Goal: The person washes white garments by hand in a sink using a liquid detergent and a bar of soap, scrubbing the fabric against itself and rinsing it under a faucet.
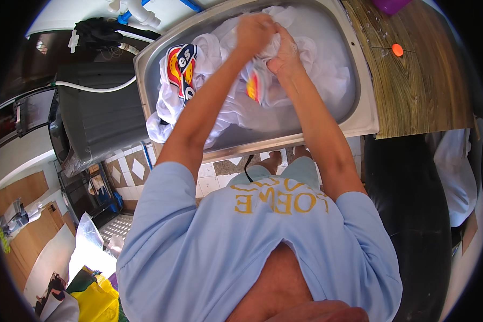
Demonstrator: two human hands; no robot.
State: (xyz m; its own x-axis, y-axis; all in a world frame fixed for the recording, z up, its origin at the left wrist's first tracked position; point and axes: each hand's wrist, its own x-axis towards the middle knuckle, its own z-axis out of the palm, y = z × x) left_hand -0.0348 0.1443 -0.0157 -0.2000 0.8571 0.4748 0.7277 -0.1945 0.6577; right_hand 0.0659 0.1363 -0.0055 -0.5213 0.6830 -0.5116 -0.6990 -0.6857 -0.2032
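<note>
both hands, the left hand [255,31] and right hand [283,53], are clamped together on a bunched fold of the wet white printed garment [209,80] lying in the steel sink [359,107], mid-scrub, so the next move likely calls for regripping a fresh patch.

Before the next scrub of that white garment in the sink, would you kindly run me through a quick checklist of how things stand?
1. Left hand gripping the white garment: ok, closed on bunched cloth.
2. Right hand gripping the same cloth: ok, pressed close against the left.
3. Garment inside the metal sink: not ok, one part hangs over the near left rim.
4. Water level in the sink: cannot tell, cloth hides the bottom.
5. Wooden counter beside the sink: ok, only a small orange piece lies near.
</note>
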